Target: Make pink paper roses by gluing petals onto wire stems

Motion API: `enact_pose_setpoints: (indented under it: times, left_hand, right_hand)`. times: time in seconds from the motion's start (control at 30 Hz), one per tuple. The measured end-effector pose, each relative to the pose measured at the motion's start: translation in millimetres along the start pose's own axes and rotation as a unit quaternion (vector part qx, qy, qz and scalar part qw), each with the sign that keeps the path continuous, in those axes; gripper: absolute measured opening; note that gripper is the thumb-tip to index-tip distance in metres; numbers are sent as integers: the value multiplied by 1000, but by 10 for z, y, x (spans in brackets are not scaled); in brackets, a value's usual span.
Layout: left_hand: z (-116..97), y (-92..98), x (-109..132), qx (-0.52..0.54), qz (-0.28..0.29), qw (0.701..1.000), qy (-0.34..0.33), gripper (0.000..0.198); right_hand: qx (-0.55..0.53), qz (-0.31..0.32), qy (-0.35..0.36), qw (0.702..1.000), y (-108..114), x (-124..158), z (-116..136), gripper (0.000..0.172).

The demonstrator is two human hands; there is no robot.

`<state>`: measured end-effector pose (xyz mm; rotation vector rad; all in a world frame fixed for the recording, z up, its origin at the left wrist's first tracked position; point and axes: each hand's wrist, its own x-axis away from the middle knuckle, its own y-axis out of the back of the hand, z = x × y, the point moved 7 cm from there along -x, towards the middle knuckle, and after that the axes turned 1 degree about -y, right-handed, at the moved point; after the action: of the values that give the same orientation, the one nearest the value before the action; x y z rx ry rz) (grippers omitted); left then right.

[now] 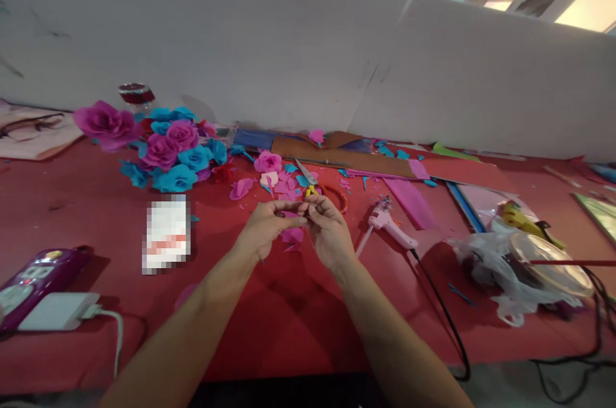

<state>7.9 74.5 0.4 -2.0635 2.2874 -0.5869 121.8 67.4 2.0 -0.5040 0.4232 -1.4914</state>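
My left hand [262, 228] and my right hand [331, 231] meet above the middle of the red table, fingertips pinched together. Whatever small thing is between them is hidden by the fingers. Just beneath lies a magenta paper petal [292, 235], partly covered by my hands. Right behind my fingers are scissors [306, 172] with yellow and orange handles, their blades pointing away. Cut pink paper pieces [286, 187] and a pink paper flower [268, 162] lie beyond the left hand. To the right rests a pink hot glue gun [392, 228] with a black cord.
At the back left stands a bunch of magenta and blue paper flowers [173, 148]. A purple power strip [43, 280] with a white charger [60, 312] sits front left. On the right are a plastic bag [510, 286] and a round tape roll [551, 263]. Crepe paper strips [346, 158] line the wall.
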Motion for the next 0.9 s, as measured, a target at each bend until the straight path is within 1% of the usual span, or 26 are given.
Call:
enact_pose_setpoints:
  times: [0.07,0.17,0.23,0.33,0.4,0.47,0.57,0.63,0.67,0.77,0.83,0.9]
  left_hand:
    - [-21,17,0,-14,-25,999,-22,28]
    - [-68,38,-4,-9,-46,998,-43,18]
    - [-80,75,-18,7,-60,997,-37,14]
    - [-59,182,-58,15,-89,996,-11,12]
    - [-42,244,-90,10,-91,996,3,14]
    - [-35,277,-109,5,-81,997,10,19]
    - [-50,255,-102,-10,-57,998,2,24]
    - [-64,212,-87,-27,-44,999,-13,23]
    - [-73,199,-81,-34,-47,998,-24,21]
    - [-107,229,-82,-39,-82,994,-59,14]
    - [-128,309,-95,-25,-118,990,-69,12]
    - [-153,412,-114,5,-145,987,-68,12]
  right_hand:
    - [1,2,2,1000,-1,11,2,12]
    - [-19,5,5,1000,7,20,8,12]
    - [-47,4,5,999,10,22,15,12]
    - [-75,3,8,997,6,24,44,11]
    - [-88,5,8,996,-3,27,63,10]
    - [-101,10,4,995,-12,31,72,9]
    - [-107,13,-8,994,-26,39,61,10]
    - [-96,17,-20,995,-46,47,39,12]
    - [-88,20,-26,996,-62,52,29,14]
    - [-54,27,-32,998,-97,70,17,19]
    - [-2,2,-9,1000,-59,74,49,20]
    - [62,-43,32,997,21,75,112,18]
